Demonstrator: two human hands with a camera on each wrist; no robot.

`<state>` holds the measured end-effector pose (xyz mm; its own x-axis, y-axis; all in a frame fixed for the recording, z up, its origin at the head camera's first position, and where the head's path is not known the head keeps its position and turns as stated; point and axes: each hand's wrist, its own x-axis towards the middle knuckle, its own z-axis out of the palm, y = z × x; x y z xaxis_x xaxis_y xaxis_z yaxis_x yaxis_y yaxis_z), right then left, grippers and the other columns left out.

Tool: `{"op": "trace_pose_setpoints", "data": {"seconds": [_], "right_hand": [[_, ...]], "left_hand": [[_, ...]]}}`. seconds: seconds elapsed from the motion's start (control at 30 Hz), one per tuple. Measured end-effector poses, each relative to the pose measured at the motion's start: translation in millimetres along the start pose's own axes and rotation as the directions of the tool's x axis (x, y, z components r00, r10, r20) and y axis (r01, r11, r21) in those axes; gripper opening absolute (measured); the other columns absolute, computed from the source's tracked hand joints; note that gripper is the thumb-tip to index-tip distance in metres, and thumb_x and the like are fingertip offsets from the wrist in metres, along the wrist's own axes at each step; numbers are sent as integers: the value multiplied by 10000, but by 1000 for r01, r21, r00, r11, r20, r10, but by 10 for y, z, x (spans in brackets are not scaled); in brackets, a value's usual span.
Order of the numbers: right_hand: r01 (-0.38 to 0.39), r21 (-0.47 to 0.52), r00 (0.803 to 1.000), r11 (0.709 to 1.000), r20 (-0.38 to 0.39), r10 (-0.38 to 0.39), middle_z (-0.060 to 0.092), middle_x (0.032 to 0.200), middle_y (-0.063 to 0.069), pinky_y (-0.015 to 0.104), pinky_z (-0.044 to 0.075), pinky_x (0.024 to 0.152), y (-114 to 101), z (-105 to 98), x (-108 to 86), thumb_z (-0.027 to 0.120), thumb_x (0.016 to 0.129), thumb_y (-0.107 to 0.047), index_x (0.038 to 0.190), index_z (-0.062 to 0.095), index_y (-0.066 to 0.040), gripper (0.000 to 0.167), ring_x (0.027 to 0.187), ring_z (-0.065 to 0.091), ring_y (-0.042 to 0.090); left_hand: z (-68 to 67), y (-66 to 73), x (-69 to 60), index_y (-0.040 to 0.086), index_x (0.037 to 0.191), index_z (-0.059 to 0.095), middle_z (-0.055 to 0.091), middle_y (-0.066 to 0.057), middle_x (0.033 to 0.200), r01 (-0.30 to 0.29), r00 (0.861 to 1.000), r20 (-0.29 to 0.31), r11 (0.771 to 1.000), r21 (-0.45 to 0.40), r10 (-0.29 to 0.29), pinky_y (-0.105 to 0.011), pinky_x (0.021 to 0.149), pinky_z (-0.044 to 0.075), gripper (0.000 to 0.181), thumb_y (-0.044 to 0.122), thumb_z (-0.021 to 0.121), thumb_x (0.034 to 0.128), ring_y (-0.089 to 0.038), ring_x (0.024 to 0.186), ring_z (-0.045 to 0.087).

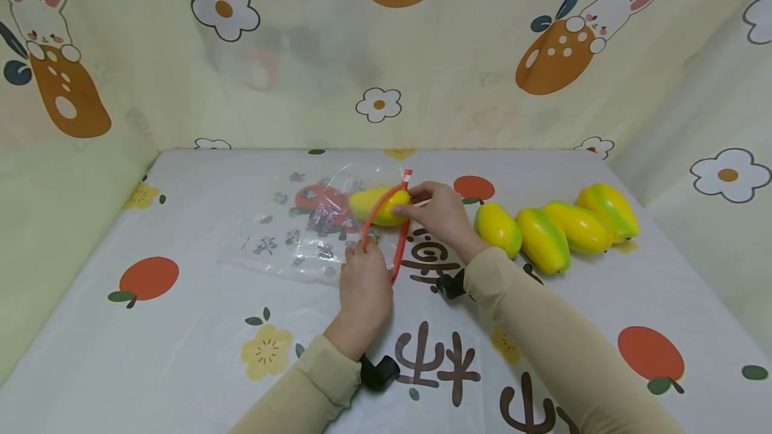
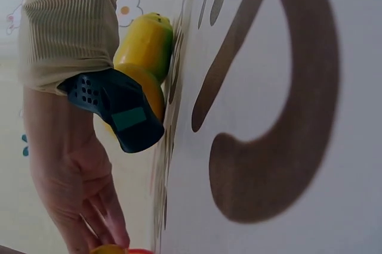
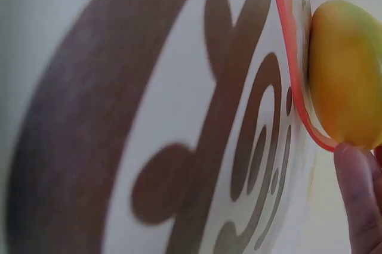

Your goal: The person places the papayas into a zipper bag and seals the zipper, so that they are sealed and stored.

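In the head view, a clear plastic bag printed with small figures lies flat, its red-edged mouth facing right. My left hand pinches the near part of that red edge and holds the mouth apart. A yellow-green mango sits mostly inside the opening. Its right end is held between the thumb and fingers of my right hand. The right wrist view shows the mango beside the red edge, with my thumb against its lower end. My left fingertips are partly hidden.
Several more mangoes lie in a row to the right of my right hand. A patterned cloth covers the table, and printed curtains rise at its back and sides.
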<state>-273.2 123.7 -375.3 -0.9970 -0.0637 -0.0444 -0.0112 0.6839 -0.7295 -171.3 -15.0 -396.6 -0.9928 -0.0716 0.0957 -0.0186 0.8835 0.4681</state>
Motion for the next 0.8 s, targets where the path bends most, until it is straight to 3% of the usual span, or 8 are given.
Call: {"op": "trace_pose_setpoints", "data": {"seconds": [0.17,0.43,0.67,0.8], "right_hand": [[-15,-15,1000,1000,-10,14,709,1196,102,405,555,955,-22,37,15,807,877,-398,1270,668,-68,531,1120,617,286],[-3,-31,1000,1000,-19,3,739,1076,115,306,562,764,-33,85,40,804,882,-382,1197,722,-45,469,934,655,257],[0,-2,1000,1000,10,0,754,1104,132,293,590,766,-76,121,12,786,903,-352,1208,721,-40,441,947,700,254],[4,1,1000,1000,0,-4,758,1071,142,263,583,716,-88,141,3,778,908,-346,1187,725,-27,427,886,706,247]], "left_hand": [[4,-4,6,-106,1335,600,651,-295,1306,8,1000,0,1000,-4,-8,-545,958,567,638,136,867,807,-461,1199,644],[23,-19,0,-109,1329,603,659,-297,1285,-26,999,-41,1000,6,26,-539,954,572,638,96,875,790,-459,1163,657],[30,-27,19,-117,1369,565,613,-301,1371,-44,998,-41,999,16,45,-549,1012,534,643,75,841,821,-488,1260,606],[38,-28,14,-116,1361,568,627,-301,1350,-66,995,-79,998,20,67,-538,1006,539,649,75,851,810,-487,1243,619]]}}
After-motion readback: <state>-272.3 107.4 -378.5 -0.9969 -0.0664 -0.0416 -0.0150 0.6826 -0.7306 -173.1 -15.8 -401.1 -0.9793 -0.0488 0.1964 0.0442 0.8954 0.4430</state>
